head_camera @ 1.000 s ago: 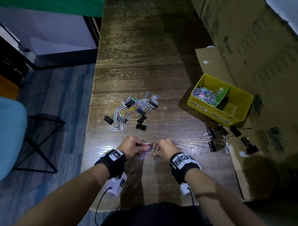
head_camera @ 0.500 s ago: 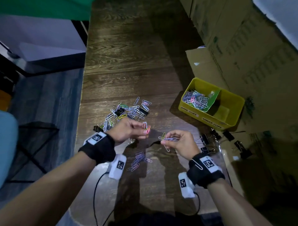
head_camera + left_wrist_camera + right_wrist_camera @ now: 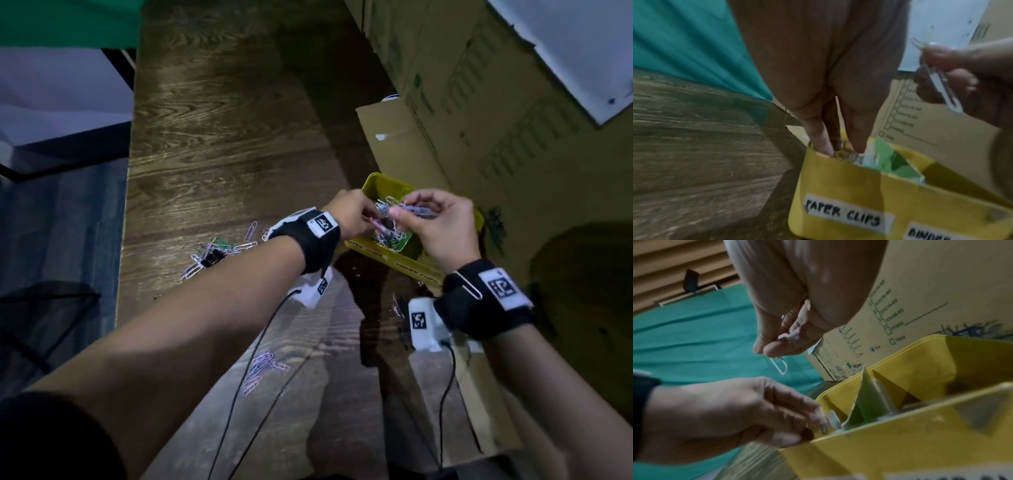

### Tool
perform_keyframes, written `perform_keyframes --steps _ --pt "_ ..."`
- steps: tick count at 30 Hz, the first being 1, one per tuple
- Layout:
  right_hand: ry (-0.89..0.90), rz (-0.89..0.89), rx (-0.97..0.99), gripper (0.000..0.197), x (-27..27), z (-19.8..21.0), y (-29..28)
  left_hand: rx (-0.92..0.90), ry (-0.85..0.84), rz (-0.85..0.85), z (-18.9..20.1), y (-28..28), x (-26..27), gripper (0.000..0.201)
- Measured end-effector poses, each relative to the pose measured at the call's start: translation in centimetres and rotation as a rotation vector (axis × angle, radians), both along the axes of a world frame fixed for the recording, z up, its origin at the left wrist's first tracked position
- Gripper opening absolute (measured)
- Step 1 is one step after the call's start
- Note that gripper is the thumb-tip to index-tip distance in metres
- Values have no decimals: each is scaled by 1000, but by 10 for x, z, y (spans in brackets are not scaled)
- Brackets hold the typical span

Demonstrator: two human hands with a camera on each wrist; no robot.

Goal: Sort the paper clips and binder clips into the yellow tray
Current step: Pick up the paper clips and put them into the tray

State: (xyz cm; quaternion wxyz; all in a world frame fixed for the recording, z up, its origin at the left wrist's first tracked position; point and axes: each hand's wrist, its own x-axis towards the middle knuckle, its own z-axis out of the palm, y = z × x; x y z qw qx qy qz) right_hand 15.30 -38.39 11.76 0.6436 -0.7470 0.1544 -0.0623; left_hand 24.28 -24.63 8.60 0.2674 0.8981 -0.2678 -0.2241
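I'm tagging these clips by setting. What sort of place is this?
Probably an office storeroom or makeshift work corner: a wooden table pushed against stacked cardboard boxes printed with checkbox labels, and a yellow tray hand-labelled "PAPER CLIPS" for sorting stationery.

Printed cardboard boxes (image 3: 479, 113) stand along the wooden table (image 3: 222, 144), a green cloth (image 3: 65, 20) beyond it.

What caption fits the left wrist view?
Left hand dips its fingertips into the yellow tray compartment labelled PAPER CLIPS while the right hand pinches paper clips above.
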Motion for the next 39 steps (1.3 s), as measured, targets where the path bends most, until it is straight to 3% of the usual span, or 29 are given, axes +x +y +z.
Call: perform_keyframes --steps 2,5,8,11,14,17,22,25,28,30,32,37,39 --pt "82 13 -88 18 15 -8 -11 39 -2 -34 -8 2 -2 29" --pt "211 66 -231 17 35 -25 -18 -80 -2 10 -17 15 -8 24" --pt "295 133 -472 20 53 -44 -17 -278 18 216 -26 38 -17 19" --pt "463 271 -688 10 62 -53 -10 -340 75 350 -33 68 -30 19" --pt "462 339 -832 36 56 -48 1 -314 93 359 -36 101 -48 18" --pt "309 308 -872 45 44 -42 10 -137 92 256 -38 135 -76 17" --pt "57 328 -797 26 -1 -36 49 106 -27 -6 -64 192 -157 32" --pt "70 641 -764 26 -54 -57 87 231 -6 -17 -81 221 -204 61" --pt "162 1024 -841 53 -102 -89 126 283 -50 -61 -94 228 -224 81" --pt "205 1111 -902 74 -123 -106 148 330 -79 -65 -99 223 -226 80" --pt "251 1096 -966 78 -137 -118 163 372 -142 -86 -101 218 -226 70" --pt "229 1049 -971 47 -147 -125 182 313 -209 -147 -92 214 -227 50" --pt "337 990 -892 35 -144 -122 186 331 -153 -161 -102 219 -230 46"
